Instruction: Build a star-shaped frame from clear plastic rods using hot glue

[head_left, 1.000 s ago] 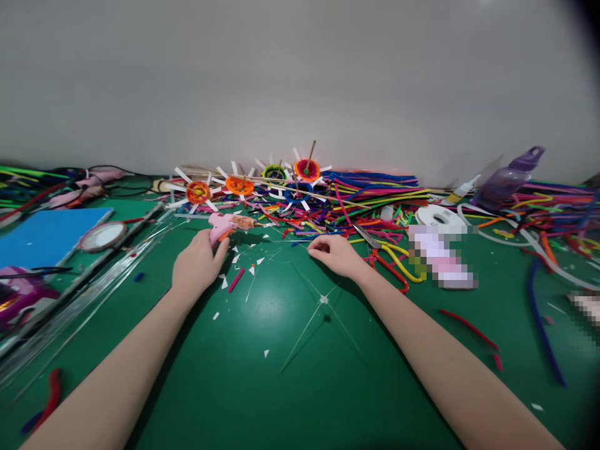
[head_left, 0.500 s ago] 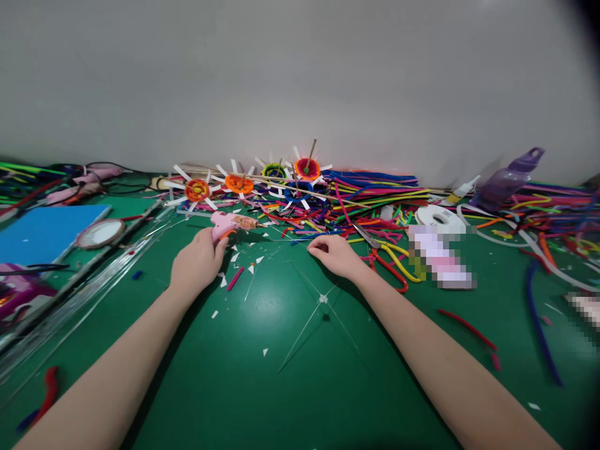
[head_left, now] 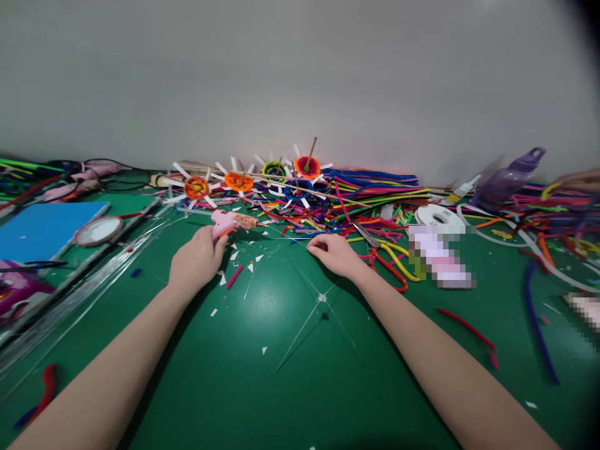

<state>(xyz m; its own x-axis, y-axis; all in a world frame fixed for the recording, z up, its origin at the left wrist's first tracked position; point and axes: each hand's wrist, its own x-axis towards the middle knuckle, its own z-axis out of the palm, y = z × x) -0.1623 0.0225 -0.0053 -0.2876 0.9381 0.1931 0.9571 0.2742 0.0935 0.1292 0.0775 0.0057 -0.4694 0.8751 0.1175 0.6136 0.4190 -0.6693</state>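
My left hand [head_left: 195,261] is wrapped round the handle of a pink hot glue gun [head_left: 230,225], whose nozzle points right. My right hand [head_left: 330,253] is closed in a pinch on a thin clear strand [head_left: 293,237] that runs left towards the nozzle. Whether nozzle and strand touch, I cannot tell. Below my right hand, thin clear rods joined in a cross [head_left: 321,298] have a whitish blob at their centre. White paper scraps [head_left: 250,267] and a short magenta pipe cleaner piece [head_left: 235,277] lie near my left hand.
Behind my hands lie piled pipe cleaners [head_left: 375,187] and round orange pieces with white strips [head_left: 239,182]. Scissors [head_left: 379,247], a ribbon roll [head_left: 440,219] and a purple bottle [head_left: 509,181] are at right. A blue board [head_left: 51,228] lies left. Another person's hand [head_left: 579,181] shows at the right edge.
Another person's hand has come into view at the right edge, by a yellow pipe cleaner. My own hands hold nearly the same position and grip.
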